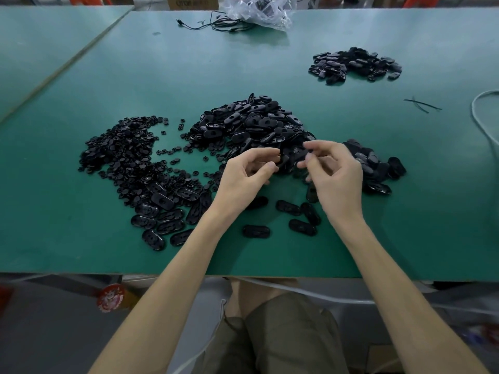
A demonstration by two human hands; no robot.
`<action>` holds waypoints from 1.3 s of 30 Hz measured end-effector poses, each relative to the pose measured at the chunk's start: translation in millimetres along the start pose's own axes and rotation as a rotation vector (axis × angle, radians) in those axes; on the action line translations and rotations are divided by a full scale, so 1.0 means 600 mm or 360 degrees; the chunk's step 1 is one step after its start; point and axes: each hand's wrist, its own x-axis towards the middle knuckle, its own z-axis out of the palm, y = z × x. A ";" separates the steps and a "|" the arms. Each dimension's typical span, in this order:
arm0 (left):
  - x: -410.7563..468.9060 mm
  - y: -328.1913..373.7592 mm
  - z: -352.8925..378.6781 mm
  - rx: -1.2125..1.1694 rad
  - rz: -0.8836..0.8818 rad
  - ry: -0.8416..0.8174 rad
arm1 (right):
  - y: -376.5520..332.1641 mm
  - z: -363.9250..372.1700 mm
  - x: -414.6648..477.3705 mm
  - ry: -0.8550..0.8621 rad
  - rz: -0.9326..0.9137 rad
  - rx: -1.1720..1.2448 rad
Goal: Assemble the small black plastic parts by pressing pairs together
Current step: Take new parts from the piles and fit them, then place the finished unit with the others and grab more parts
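My left hand (247,174) and my right hand (336,176) meet just above the green table (270,63), in front of the middle heap of black oval shells (253,122). A black oval part (293,157) is pinched between the fingertips of both hands, the left at its near end and the right at its far end. Motion blur hides whether a second small piece sits on it. A heap of small round black parts (121,152) lies to the left.
More oval parts lie right of my hands (375,163) and in a far right pile (353,64). Several ovals lie near the front left (159,220) and below my wrists (297,217). A plastic bag (259,10) and black cable (216,24) sit at the back, and a white cord (483,122) at the right edge.
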 end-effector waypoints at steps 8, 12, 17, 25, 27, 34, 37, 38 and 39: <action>-0.001 -0.001 0.000 0.0080 -0.0039 -0.0017 | 0.015 -0.010 0.016 0.0548 0.0340 0.0062; -0.001 -0.001 -0.001 0.0102 -0.0045 -0.0019 | 0.013 -0.009 0.014 0.0594 0.0369 0.0061; -0.001 -0.001 -0.001 0.0130 -0.0044 -0.0020 | 0.008 -0.009 0.011 0.0610 0.0326 0.0062; -0.001 0.002 -0.001 0.0148 -0.0044 -0.0012 | 0.004 -0.007 0.008 0.0587 0.0220 -0.0042; -0.001 0.002 0.000 0.0145 -0.0039 -0.0007 | 0.006 -0.006 0.008 0.0465 0.0165 -0.0161; -0.002 -0.001 0.000 -0.0002 0.0017 0.0182 | 0.016 0.005 0.005 -0.0205 -0.0019 -0.0870; -0.002 -0.003 -0.001 -0.0072 0.0030 0.0271 | 0.017 0.006 0.004 -0.0252 -0.0019 -0.0927; -0.002 -0.003 -0.001 -0.0080 0.0037 0.0304 | 0.017 0.006 0.004 -0.0254 -0.0022 -0.0921; -0.002 -0.002 -0.002 -0.0086 0.0048 0.0342 | 0.016 0.007 0.004 -0.0253 -0.0021 -0.0918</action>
